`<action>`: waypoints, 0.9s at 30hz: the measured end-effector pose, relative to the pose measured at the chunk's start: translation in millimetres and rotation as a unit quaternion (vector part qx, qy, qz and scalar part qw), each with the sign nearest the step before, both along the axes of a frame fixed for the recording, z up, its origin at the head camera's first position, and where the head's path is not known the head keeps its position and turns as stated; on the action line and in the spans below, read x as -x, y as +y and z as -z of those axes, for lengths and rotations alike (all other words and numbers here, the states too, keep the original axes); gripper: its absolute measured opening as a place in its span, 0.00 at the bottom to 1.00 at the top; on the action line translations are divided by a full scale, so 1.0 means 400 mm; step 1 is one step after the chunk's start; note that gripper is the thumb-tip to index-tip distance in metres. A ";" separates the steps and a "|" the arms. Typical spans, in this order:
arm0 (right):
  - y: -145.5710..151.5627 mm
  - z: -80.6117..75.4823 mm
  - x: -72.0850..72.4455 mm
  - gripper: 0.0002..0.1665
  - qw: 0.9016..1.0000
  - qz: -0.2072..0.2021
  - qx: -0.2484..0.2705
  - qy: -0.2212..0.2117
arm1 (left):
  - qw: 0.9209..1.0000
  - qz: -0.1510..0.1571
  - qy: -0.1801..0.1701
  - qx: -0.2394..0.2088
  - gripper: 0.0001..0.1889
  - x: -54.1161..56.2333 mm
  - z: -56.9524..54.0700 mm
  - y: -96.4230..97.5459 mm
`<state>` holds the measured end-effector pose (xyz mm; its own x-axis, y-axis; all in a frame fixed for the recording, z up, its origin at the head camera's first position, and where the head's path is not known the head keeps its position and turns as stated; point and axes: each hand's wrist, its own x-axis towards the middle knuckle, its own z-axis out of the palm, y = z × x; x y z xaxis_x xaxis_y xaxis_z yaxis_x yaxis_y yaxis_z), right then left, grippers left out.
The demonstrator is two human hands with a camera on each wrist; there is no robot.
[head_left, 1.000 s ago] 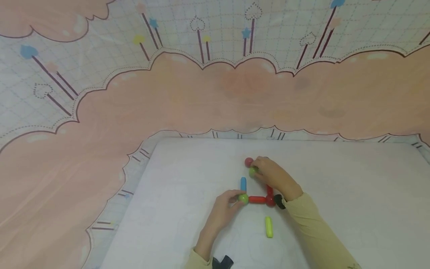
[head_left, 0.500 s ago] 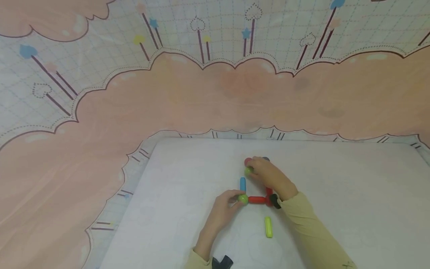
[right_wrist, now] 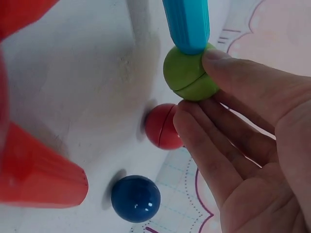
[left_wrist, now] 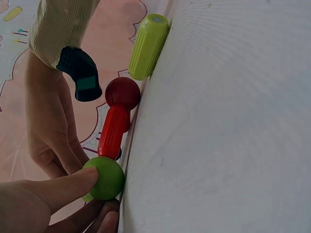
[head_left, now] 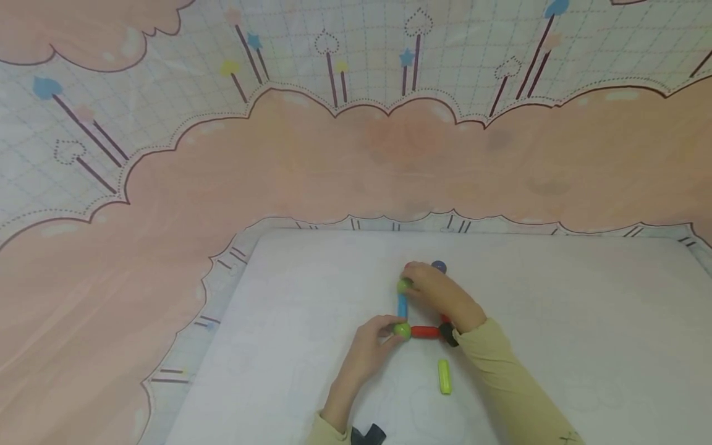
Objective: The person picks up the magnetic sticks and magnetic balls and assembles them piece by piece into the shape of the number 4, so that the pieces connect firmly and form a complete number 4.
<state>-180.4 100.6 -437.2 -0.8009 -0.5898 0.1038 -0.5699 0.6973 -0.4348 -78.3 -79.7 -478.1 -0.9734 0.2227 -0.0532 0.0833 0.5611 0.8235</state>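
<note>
My left hand (head_left: pixel 369 349) pinches a green ball (left_wrist: pixel 108 178) between thumb and fingers at the near left corner of a shape made of rods and balls. From that ball a red rod (head_left: pixel 425 332) runs right to a dark red ball (left_wrist: pixel 122 93). A blue rod (head_left: pixel 402 306) reaches away from the left hand's ball. At its far end my right hand (head_left: pixel 439 293) pinches a second green ball (right_wrist: pixel 191 73), which touches the rod's tip in the right wrist view. Another red rod (right_wrist: pixel 41 170) stretches away from the near right corner, partly hidden by the right arm.
Just beyond the right hand lie a loose red ball (right_wrist: pixel 164 126) and a dark blue ball (right_wrist: pixel 136 199). A yellow-green rod (head_left: pixel 444 376) lies nearer the person. The white tabletop (head_left: pixel 311 278) ends at a patterned cloth (head_left: pixel 356 167) behind it.
My right hand has moved left with its green ball, bringing it to the far end of the blue rod. The dark blue ball has come into fuller view. My left hand stays put.
</note>
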 end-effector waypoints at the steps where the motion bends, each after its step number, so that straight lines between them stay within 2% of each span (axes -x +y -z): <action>1: -0.002 0.000 0.000 0.09 1.000 -0.001 0.001 -0.002 | 1.000 0.000 -0.001 0.001 0.17 0.000 0.001 -0.001; 9: -0.010 0.005 0.002 0.08 1.000 -0.008 -0.004 0.009 | 1.000 -0.001 -0.007 0.002 0.17 0.000 0.002 -0.003; 21: -0.025 0.015 0.000 0.07 1.000 -0.005 -0.009 0.022 | 1.000 0.006 0.011 0.001 0.16 0.000 0.002 -0.004; 27: -0.029 0.021 0.000 0.04 0.999 -0.007 -0.006 0.031 | 1.000 0.000 -0.004 0.004 0.17 0.001 0.003 -0.005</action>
<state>-180.3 88.9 -445.5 -0.7846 -0.6026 0.1459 -0.6054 0.6939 -0.3898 -78.9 -81.6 -479.1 -0.9729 0.2227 -0.0626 0.0773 0.5679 0.8195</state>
